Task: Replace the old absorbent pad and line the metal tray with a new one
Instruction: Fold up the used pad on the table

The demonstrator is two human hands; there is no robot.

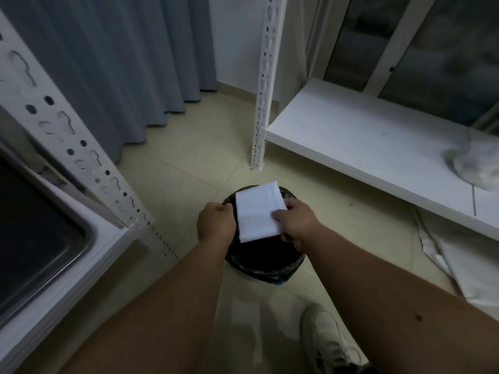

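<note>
Folded white absorbent pad (258, 211), its long axis running away from the person, is held directly above the black-lined bin (266, 261), pinched between the 2 hands, left hand (216, 222) gripping one edge, right hand (296, 222) the other, while the metal tray (81, 238) is left on the left shelf (113, 238).

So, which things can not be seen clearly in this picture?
- Bin inside: head view, dark, covered by the folded white pad.
- Left hand fingertips: curled out of sight at the pad's edge.
- Metal tray: cut off by the left frame edge.
- Object on the shelf: blurred, cannot be identified.
</note>
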